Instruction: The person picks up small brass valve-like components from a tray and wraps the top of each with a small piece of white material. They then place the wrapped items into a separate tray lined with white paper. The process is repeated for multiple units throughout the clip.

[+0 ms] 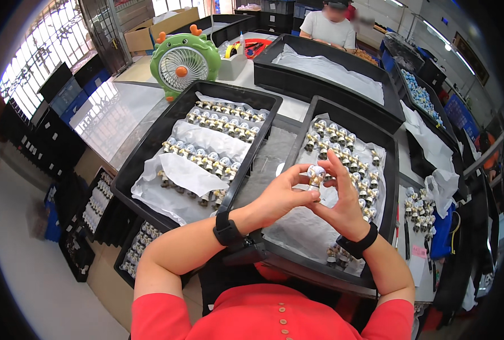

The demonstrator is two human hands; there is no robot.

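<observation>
Item one, centre of frame: small white-and-gold figurine with a rounded pale head (316, 174), held upright above the right tray. Of the hands, I see the left hand (283, 197) pinching it between thumb and fingers; the right hand (344, 204) is half curled around its other side, and I cannot tell whether it grips.

Obscured: fingertips cover part of the figurine; a loose white paper sheet (191, 173) hides some rows at centre left.

Writing: pink paper label (419, 251), lower right, its marks too small for me to read.

Containers: black plastic left tray (128, 184), centre left, similar figurines in rows on white paper; black plastic right tray (392, 164), right of centre, likewise; long black plastic bin (320, 79), top centre, white sheet lining; black crate (402, 85), upper right, small blue-and-white pieces.
</observation>
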